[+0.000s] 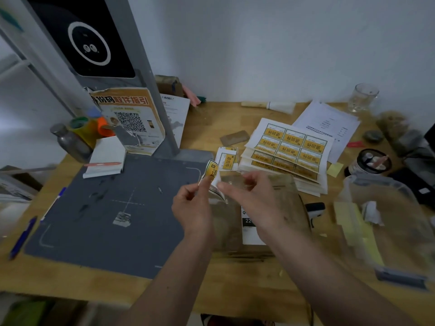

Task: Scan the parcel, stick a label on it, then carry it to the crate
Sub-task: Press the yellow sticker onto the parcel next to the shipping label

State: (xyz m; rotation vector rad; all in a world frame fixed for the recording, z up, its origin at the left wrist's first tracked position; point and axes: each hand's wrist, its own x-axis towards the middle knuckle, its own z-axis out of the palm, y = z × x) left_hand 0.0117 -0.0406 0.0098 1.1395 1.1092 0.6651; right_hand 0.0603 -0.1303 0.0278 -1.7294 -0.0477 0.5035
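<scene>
A brown parcel (pixel 286 201) with a white shipping slip lies on the wooden table (pixel 98 285), under my hands. My left hand (pixel 191 203) pinches a yellow label (pixel 211 171) between thumb and forefinger, just above the parcel's left end. My right hand (pixel 251 198) pinches the white backing paper (pixel 217 187) that curls down from the label. A stack of yellow label sheets (pixel 292 149) lies behind the parcel, with loose cut labels (pixel 227 158) beside it. A handheld scanner (pixel 314 209) lies right of the parcel.
A grey scanning mat (pixel 113 217) with a post covers the table's left half. A notepad (pixel 106 158), a metal bottle, tape rolls and a blue pen (pixel 22 238) stand at left. A clear plastic box (pixel 386 222), a jar and papers crowd the right side.
</scene>
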